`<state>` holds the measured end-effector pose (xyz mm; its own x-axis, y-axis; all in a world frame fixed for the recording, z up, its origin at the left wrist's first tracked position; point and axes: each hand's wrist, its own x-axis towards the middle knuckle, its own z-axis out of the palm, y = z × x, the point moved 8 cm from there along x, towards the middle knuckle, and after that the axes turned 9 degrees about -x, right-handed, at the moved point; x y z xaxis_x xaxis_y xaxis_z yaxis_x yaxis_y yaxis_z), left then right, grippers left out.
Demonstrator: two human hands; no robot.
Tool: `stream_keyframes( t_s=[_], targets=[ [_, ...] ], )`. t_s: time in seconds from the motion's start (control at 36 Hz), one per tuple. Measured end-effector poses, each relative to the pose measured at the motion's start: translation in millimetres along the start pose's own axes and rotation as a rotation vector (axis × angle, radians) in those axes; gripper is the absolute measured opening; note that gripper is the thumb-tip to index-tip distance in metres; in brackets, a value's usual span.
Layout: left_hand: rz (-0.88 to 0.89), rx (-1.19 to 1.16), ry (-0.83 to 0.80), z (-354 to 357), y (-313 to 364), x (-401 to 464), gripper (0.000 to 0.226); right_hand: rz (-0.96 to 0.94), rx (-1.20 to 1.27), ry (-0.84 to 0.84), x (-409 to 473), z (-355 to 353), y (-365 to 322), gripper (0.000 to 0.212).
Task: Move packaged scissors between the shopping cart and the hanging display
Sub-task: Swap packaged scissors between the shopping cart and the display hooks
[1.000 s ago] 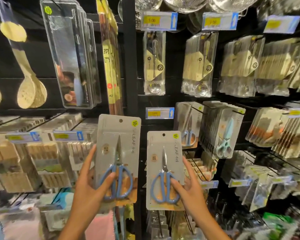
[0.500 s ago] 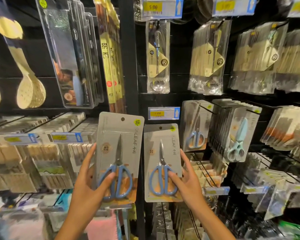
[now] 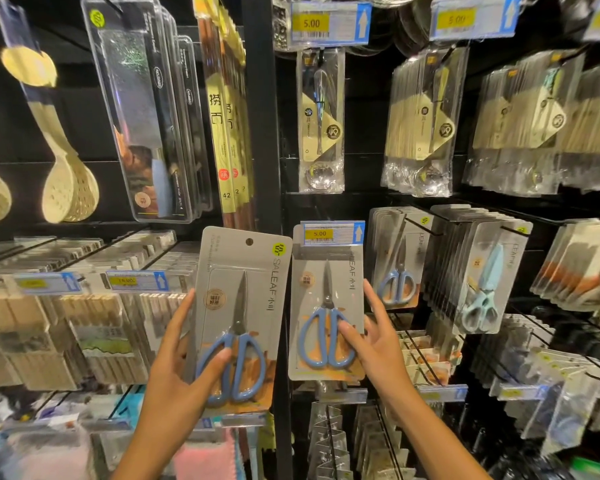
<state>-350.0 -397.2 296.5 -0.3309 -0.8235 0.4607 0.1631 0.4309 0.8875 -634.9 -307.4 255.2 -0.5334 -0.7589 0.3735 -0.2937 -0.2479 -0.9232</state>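
each hand pinches one grey-carded pack of blue-handled scissors, left hand (image 3: 174,386) with left pack (image 3: 238,299) and right hand (image 3: 378,344) with right pack (image 3: 326,306), hang-holes uppermost, apparently for threading onto the black display hook (image 3: 418,225).

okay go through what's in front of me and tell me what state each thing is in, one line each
Left hand: gripping the left scissors pack.
Left scissors pack: sealed, off the hooks, hang hole free.
Right hand: holding the right scissors pack.
Right scissors pack: sealed, top behind the price tag.
Pale blue scissors: hanging on a hook.
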Motion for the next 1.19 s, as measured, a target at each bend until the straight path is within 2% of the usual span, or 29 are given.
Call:
stream_keyframes(
  t_s=[0.31,0.47,0.69,0.97,1.19],
  targets=[
    [0.004,-0.001,-0.004,2.1,-0.1,2.5,0.087,0.006,-0.013,0.012,17.9,-2.9,17.2,0.074],
    [0.013,-0.009,0.010,4.8,2.5,6.3,0.088,-0.029,-0.103,0.067,43.3,4.2,33.5,0.075],
    [0.036,-0.027,0.031,10.5,2.7,18.8,0.088,-0.009,-0.262,0.119,88.1,14.5,58.9,0.078],
    [0.047,-0.040,0.077,13.9,2.0,33.0,0.088,0.100,-0.621,0.144,152.1,16.1,100.7,0.074],
    [0.053,-0.035,0.090,16.3,5.3,35.7,0.090,0.135,-0.827,0.052,182.5,14.6,116.1,0.068]
  ],
)
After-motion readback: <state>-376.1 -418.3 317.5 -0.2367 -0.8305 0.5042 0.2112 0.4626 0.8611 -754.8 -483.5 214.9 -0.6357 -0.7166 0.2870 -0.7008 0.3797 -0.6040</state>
